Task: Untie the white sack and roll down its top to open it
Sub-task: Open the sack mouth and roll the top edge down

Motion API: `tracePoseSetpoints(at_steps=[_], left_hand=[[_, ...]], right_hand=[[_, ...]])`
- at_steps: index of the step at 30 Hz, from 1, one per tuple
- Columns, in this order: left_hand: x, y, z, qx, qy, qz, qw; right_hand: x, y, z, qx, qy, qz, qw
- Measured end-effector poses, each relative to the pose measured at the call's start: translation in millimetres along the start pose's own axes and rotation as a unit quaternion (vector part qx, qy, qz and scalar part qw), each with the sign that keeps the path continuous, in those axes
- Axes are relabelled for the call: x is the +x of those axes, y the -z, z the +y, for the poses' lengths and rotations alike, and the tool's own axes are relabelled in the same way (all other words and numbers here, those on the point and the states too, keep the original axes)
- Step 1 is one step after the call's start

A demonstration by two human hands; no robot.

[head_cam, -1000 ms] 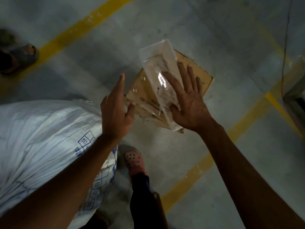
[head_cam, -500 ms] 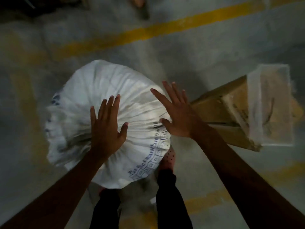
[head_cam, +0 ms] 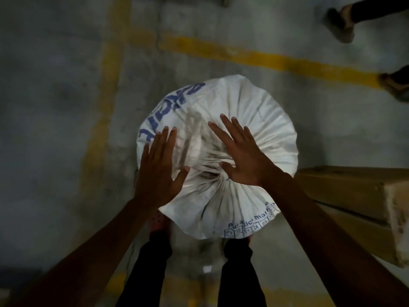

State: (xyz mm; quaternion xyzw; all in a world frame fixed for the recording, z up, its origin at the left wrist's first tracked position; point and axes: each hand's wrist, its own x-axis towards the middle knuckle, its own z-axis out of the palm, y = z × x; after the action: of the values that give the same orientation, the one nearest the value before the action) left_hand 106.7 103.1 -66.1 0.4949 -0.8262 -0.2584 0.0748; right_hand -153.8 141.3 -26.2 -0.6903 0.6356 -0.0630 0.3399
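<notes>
One white woven plastic sack with blue printing (head_cam: 223,191) stands upright on the grey concrete floor (head_cam: 55,107), in the middle of the view just beyond the person's two dark-trousered legs. Its top is still gathered into radiating pleats that meet at a tied neck (head_cam: 208,171), so the untying does not look begun and nothing of the top is rolled down; by that reading the whole task is still ahead, first loosening the tie, then folding the rim outward. I cannot make out the tie itself, whether cord or a knot in the fabric, because that spot is dim and blurred. Two bare hands are over the sack. The left hand (head_cam: 161,173) lies on the left side of the gathered top, fingers straight and spread, thumb pointing toward the neck; its grip is fully open and has hold of nothing. The right hand (head_cam: 241,156) is just to the right of the neck, likewise flat and splayed, with an open grip that grasps nothing. One brown cardboard box (head_cam: 354,202) lies at the right edge, just beside the sack. Yellow painted lines (head_cam: 265,58) cross the floor on the far side and left. Two sandalled feet of another person (head_cam: 342,25) show at the far right.
</notes>
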Motion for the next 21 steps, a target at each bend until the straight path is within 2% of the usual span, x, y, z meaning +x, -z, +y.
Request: tracePoseSetpoints(at_steps=[3, 6, 10, 14, 17, 21], left_hand=[[-11, -1, -17, -0.043, 0.020, 0.000, 0.999], [-21, -1, -32, -0.074, 0.031, 0.004, 0.997], [-31, 3, -44, -0.100, 0.048, 0.009, 0.994], [-36, 10, -52, -0.118, 0.058, 0.004, 0.991], [-36, 10, -55, -0.119, 0.055, 0.000, 0.991], [-34, 7, -54, -0.125, 0.056, -0.003, 0.991]], right_hand=[[17, 2, -19, -0.016, 0.050, -0.008, 0.999], [32, 2, -29, -0.087, 0.133, -0.010, 0.987], [52, 2, -31, -0.237, 0.255, 0.005, 0.938], [70, 8, -43, -0.322, 0.299, -0.075, 0.895], [84, 6, -50, -0.340, 0.328, -0.144, 0.869], [93, 2, -56, -0.337, 0.338, -0.180, 0.860]])
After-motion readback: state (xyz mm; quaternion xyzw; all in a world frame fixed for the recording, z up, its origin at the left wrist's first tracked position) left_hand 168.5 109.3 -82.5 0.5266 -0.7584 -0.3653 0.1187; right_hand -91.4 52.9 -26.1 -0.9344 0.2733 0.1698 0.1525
